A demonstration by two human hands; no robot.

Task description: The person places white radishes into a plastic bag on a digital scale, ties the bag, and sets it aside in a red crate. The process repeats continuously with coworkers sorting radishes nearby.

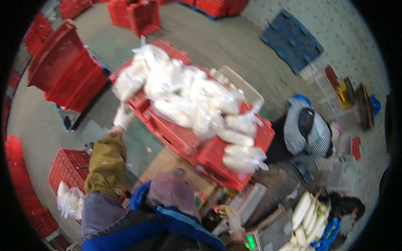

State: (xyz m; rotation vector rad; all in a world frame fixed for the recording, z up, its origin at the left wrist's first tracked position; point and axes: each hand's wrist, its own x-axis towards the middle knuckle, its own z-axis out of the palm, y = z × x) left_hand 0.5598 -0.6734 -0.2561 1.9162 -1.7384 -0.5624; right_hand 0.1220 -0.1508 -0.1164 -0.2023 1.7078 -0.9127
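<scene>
My left hand, in a whitish glove, reaches out beside the near left corner of upturned red plastic crates. It is close under a clear bag of white radishes; blur hides whether it touches the bag or crate. Many more bagged white radishes lie heaped across the crates. My right hand, also gloved, is low in the view with its fingers somewhat apart and nothing visible in them. Near it are a long whitish box and a device with a lit green display.
Loose white radishes with green tops lie at the lower right. A person in a patterned top is beyond the crates' right end. Stacked red crates stand on the left, a red basket nearer, and a blue pallet at the upper right.
</scene>
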